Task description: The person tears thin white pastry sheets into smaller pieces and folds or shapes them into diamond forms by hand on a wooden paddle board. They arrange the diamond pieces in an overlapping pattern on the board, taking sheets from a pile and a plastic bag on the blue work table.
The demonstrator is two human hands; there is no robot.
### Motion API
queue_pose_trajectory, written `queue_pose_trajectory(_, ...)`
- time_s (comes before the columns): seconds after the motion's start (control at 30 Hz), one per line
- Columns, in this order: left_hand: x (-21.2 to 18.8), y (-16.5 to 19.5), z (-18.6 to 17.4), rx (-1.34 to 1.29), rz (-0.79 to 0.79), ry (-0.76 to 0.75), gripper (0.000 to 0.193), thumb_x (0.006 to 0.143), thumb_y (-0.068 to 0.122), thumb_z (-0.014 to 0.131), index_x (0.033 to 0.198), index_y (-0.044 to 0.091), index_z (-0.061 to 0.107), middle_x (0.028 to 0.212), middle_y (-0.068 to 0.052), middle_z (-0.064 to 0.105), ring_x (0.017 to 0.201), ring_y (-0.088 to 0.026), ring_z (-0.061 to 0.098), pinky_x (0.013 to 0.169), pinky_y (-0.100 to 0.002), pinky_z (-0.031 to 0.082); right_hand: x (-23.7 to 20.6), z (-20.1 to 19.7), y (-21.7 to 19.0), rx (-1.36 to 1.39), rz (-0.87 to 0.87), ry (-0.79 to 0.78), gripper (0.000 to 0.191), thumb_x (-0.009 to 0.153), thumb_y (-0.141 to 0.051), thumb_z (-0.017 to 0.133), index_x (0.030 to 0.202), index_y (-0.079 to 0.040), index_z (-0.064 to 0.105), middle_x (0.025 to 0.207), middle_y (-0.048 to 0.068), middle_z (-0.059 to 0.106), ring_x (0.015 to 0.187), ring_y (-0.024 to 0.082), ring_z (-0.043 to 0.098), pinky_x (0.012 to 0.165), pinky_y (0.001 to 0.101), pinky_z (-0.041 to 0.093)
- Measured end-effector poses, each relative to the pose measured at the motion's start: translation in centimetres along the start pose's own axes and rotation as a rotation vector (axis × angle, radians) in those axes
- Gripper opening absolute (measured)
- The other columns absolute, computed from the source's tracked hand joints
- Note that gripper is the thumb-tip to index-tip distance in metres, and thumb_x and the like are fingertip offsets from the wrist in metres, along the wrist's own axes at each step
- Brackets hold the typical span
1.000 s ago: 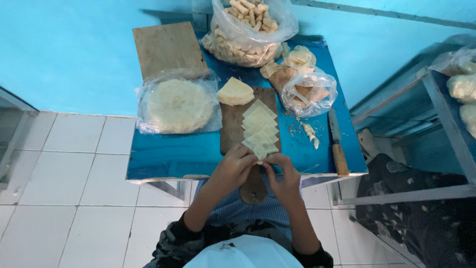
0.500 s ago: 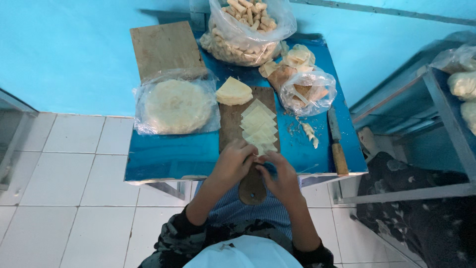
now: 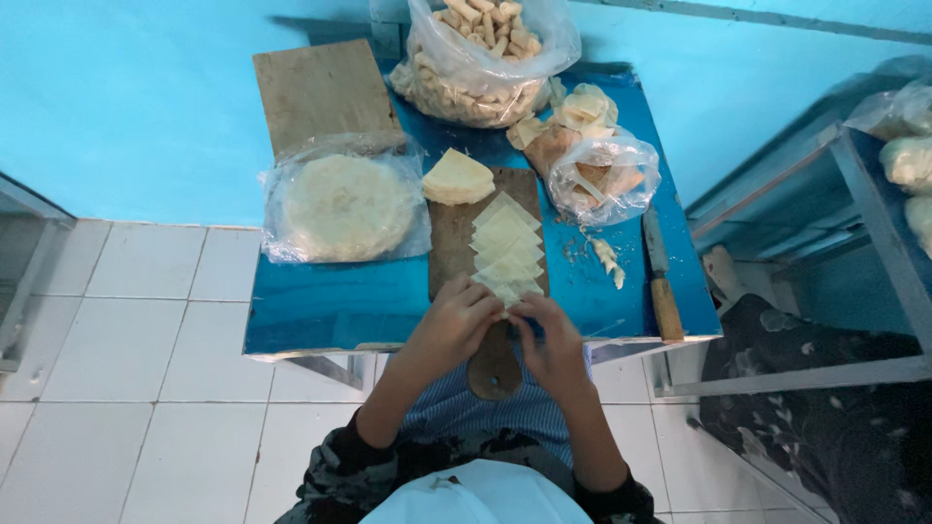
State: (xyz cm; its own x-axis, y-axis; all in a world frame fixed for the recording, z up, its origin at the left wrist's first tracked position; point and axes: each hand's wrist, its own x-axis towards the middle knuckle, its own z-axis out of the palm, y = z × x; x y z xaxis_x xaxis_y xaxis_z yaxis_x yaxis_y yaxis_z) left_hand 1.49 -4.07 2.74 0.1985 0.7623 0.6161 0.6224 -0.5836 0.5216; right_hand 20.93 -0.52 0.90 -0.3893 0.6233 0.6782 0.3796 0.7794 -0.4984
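My left hand (image 3: 456,320) and my right hand (image 3: 551,342) meet at the near end of a dark wooden board (image 3: 449,228). Their fingertips pinch together on the nearest pale pastry sheet (image 3: 507,291); what lies between the fingers is mostly hidden. A row of overlapping pale sheets (image 3: 507,243) runs up the board from there. A stack of wedge-shaped sheets (image 3: 456,177) rests at the board's far end. The board's rounded handle (image 3: 495,371) sticks out over the edge of the blue table (image 3: 320,301), below my hands.
A round stack of wrappers in a plastic bag (image 3: 345,206) lies left of the board. Beyond it is a bare wooden board (image 3: 320,92). A big bag of rolled pieces (image 3: 485,49) and a smaller bag (image 3: 604,177) sit at the back. A wooden-handled knife (image 3: 660,281) lies at the right. A metal rack (image 3: 874,194) stands further right.
Both hands have drawn back a little from the row of sheets toward the table's near edge, staying pinched together. Nothing else on the table has moved.
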Motion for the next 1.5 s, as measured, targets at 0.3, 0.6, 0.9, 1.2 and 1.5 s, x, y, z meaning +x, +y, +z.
queue_pose_trajectory(0.3,0.5,0.6,0.5,0.24,-0.05,0.029,0.015,0.082,0.01,0.072,0.096,0.009,0.069,0.102,-0.007,0.062,0.102,-0.03,0.056,0.09,-0.048,0.039,0.8,-0.1,-0.8,-0.196,0.001,-0.023,0.051,0.079,0.004,0.078,0.127,-0.008,0.064,0.103,0.009,0.07,0.102,0.031,0.061,0.09,0.0435,0.049)
queue_pose_trajectory(0.6,0.5,0.1,1.0,0.248,-0.061,0.091,0.018,0.086,0.013,0.071,0.103,0.009,0.071,0.11,-0.008,0.062,0.107,-0.029,0.056,0.09,-0.048,0.039,1.1,-0.1,-0.6,-0.287,-0.141,-0.039,0.046,0.083,0.0,0.079,0.126,-0.006,0.065,0.106,0.004,0.072,0.099,0.024,0.064,0.094,0.0453,0.043)
queue_pose_trajectory(0.9,0.4,0.1,0.9,0.283,-0.06,0.059,0.014,0.087,0.014,0.073,0.099,0.009,0.071,0.109,-0.007,0.064,0.106,-0.03,0.057,0.089,-0.05,0.038,1.9,-0.1,-0.7,-0.253,-0.132,-0.062,0.05,0.085,-0.001,0.073,0.133,-0.006,0.062,0.109,0.007,0.072,0.103,0.026,0.063,0.102,0.0493,0.04)
queue_pose_trajectory(1.2,0.5,-0.1,1.3,0.336,-0.045,0.095,0.017,0.083,0.013,0.072,0.099,0.009,0.069,0.111,-0.007,0.063,0.108,-0.029,0.057,0.089,-0.049,0.038,0.7,0.8,0.3,-0.301,-0.104,-0.009,0.046,0.087,0.003,0.07,0.132,-0.004,0.061,0.112,0.004,0.075,0.109,0.024,0.066,0.109,0.0532,0.036)
queue_pose_trajectory(1.5,1.5,-1.4,2.4,0.485,-0.128,0.139,0.016,0.089,0.018,0.071,0.103,0.011,0.071,0.114,-0.006,0.061,0.105,-0.028,0.055,0.088,-0.048,0.037,1.4,0.8,-0.4,-0.403,-0.088,-0.026,0.045,0.092,-0.005,0.072,0.136,-0.005,0.061,0.111,0.004,0.075,0.115,0.024,0.064,0.112,0.0586,0.031)
